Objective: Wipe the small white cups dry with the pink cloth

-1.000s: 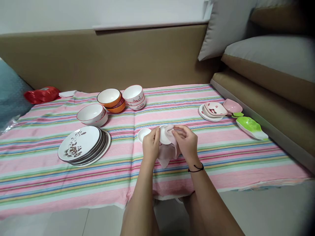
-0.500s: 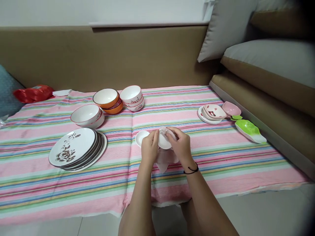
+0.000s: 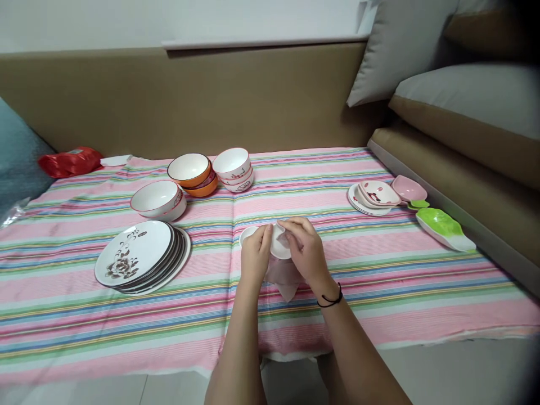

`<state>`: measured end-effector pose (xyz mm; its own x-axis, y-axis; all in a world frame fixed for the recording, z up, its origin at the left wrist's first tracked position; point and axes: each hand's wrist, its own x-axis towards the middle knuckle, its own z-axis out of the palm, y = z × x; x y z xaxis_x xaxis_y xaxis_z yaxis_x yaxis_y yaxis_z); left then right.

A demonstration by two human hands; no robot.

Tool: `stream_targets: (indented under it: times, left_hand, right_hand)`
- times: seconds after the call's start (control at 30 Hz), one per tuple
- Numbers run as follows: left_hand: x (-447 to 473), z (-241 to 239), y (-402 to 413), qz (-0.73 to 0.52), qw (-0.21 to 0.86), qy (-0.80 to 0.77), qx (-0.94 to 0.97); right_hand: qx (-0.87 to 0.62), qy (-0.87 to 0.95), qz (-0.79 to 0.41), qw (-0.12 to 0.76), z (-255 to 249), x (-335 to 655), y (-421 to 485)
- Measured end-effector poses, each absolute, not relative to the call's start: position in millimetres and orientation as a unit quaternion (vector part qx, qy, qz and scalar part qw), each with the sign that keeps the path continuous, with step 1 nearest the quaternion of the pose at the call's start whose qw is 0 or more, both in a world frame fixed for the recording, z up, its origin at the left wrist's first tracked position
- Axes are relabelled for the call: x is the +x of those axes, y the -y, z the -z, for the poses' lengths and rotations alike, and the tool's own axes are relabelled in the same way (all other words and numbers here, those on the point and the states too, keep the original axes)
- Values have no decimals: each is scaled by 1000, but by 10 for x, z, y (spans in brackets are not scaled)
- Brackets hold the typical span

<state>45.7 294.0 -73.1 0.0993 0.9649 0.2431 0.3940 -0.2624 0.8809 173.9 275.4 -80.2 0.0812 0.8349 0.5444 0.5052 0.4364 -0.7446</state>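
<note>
My left hand grips a small white dish by its left rim, just above the striped tablecloth. My right hand is closed on a pale pink cloth and presses it against the dish. The cloth hangs down below both hands. Another small white dish lies on the tablecloth right behind my left hand, partly hidden by it.
A stack of flower-patterned plates lies at the left. Behind it stand a white bowl, orange bowls and stacked white bowls. Small pink saucers, a pink dish and a green dish sit right. A red bag lies far left.
My right hand has slid leftward over the dish with the cloth, and its fingers now cover more of the dish. The left hand keeps its hold.
</note>
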Motion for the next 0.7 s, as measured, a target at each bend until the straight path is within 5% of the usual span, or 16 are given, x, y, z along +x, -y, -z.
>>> stream_targets:
  times: [0.7]
  left_hand:
    - [472, 728, -2998, -398, 396, -472, 679]
  right_hand:
    - [-550, 612, -204, 530, 797, 1884, -2673]
